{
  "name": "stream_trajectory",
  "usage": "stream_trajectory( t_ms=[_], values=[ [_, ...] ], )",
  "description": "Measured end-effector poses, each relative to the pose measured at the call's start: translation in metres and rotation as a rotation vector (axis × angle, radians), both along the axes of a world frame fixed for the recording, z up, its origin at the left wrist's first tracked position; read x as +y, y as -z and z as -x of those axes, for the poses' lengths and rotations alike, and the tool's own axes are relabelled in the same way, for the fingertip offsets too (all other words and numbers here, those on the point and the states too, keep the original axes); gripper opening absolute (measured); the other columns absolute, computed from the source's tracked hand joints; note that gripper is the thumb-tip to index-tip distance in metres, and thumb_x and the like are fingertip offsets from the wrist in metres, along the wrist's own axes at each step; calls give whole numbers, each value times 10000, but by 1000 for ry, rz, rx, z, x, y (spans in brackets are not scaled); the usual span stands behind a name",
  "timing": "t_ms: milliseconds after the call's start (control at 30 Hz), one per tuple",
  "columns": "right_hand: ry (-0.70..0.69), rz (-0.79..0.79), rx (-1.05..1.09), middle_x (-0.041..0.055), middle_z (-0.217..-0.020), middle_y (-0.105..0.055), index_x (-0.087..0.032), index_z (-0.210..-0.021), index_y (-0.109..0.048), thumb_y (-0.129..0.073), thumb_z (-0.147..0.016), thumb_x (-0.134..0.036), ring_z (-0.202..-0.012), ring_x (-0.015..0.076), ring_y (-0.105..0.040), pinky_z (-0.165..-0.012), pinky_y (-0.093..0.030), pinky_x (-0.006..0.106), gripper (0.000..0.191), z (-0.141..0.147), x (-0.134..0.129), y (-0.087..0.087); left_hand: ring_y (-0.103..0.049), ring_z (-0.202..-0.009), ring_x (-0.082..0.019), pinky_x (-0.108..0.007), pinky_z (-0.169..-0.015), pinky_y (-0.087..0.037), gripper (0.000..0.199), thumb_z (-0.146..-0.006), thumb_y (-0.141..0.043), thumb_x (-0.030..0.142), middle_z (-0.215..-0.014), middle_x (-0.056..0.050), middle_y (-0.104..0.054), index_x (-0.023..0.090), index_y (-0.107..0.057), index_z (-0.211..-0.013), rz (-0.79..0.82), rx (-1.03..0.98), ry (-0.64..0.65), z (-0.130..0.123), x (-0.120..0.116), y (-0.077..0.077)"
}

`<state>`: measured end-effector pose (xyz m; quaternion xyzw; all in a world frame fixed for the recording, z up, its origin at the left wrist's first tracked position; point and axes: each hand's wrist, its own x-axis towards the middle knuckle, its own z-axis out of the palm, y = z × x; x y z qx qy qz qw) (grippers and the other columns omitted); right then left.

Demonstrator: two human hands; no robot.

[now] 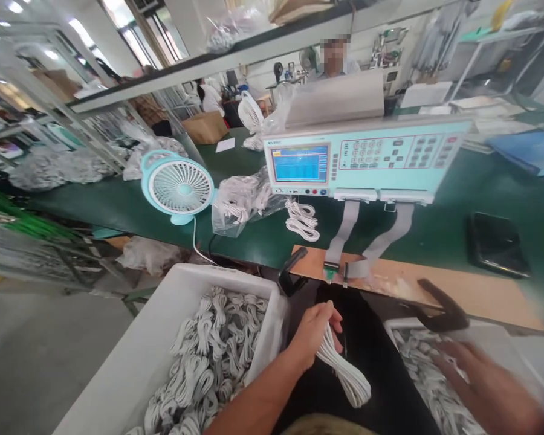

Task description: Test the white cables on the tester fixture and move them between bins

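Note:
My left hand point(320, 329) is closed around a coiled bundle of white cable point(347, 377), whose looped end hangs down to the right over my dark-clothed lap. My right hand point(474, 368) is smeared by motion above the right white bin point(494, 338), which holds bundled white cables point(417, 350). Whether its fingers grip anything does not show clearly. On the left, a large white bin point(131, 338) is filled with similar cable bundles point(199, 374). Ahead, grey ribbon cables point(344, 229) run from the light-blue tester point(362, 157) to connectors point(330, 269) at the bench edge.
A wooden board point(412, 281) lies along the front of the green bench point(254, 248), with black clamps point(292, 272) near it. A small blue fan point(181, 187), bagged cables point(238, 202), a loose cable coil point(302, 220) and a black phone-like object point(498, 244) are on the bench. A person point(338, 57) sits beyond.

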<state>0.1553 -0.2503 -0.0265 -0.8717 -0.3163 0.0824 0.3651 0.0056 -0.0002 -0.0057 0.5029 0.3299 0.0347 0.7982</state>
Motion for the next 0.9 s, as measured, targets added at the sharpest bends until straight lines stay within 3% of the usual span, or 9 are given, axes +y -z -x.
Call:
stream_trajectory(
  t_ms=[133, 200, 300, 367, 433, 500, 700, 900],
  values=[
    [-327, -31, 96, 57, -885, -617, -253, -956, -637, -487, -897, -359, -789, 205, -606, -701, -470, 312, 193, 47, 52, -11, -489, -350, -86, -202, -337, -306, 471, -814, -405, 630, -662, 34, -507, 173, -517, -808, -115, -4, 50, -5, -17, -4],
    [-417, -84, 141, 51, -867, -585, -228, -999, -606, -453, -918, -314, -767, 185, -590, -681, -464, 295, 193, 67, 83, -18, -527, -484, -93, -215, -451, -378, 406, -861, -395, 553, -703, 23, -515, 175, -539, -827, -294, -39, 69, -5, -21, -7],
    [-470, -175, 197, 31, -801, -542, -207, -885, -586, -439, -918, -274, -719, 167, -562, -648, -447, 277, 164, 77, 108, -24, -511, -712, -113, -225, -675, -410, 300, -888, -433, 433, -741, 12, -521, 176, -574, -826, -503, -83, 68, 1, -20, -12],
    [-443, -236, 246, 19, -774, -527, -210, -811, -561, -433, -921, -278, -695, 160, -543, -632, -435, 269, 182, 73, 112, -23, -493, -735, -112, -227, -703, -407, 214, -843, -533, 390, -780, 16, -523, 180, -562, -872, -408, -104, 73, 5, -17, -14],
    [-380, -291, 279, 11, -763, -530, -215, -808, -551, -425, -928, -294, -684, 159, -532, -625, -426, 266, 191, 66, 114, -18, -493, -704, -105, -225, -677, -415, 245, -754, -653, 350, -792, 17, -529, 173, -544, -884, -246, -138, 78, 7, -13, -15],
    [-320, -338, 280, 11, -760, -546, -216, -837, -556, -419, -930, -308, -687, 163, -533, -629, -423, 268, 189, 58, 119, -11, -489, -660, -102, -218, -630, -417, 255, -708, -697, 330, -738, 16, -534, 155, -545, -815, -187, -146, 52, 6, -11, -14],
    [-195, -471, 365, 30, -790, -627, -201, -852, -616, -500, -877, -367, -743, 195, -571, -686, -441, 284, 204, 46, 151, 7, -474, -570, -94, -205, -545, -404, 191, -752, -642, 315, -627, 15, -542, 138, -576, -724, -355, -122, -79, -11, 0, -6],
    [-67, -578, 612, 28, -700, -632, -170, -803, -684, -616, -783, -490, -660, 193, -554, -622, -446, 273, 328, 44, 167, 8, -489, -560, -97, -192, -508, -408, 223, -756, -641, 348, -614, 7, -553, 137, -596, -702, -415, -101, -223, -16, 8, 13]
  ],
)
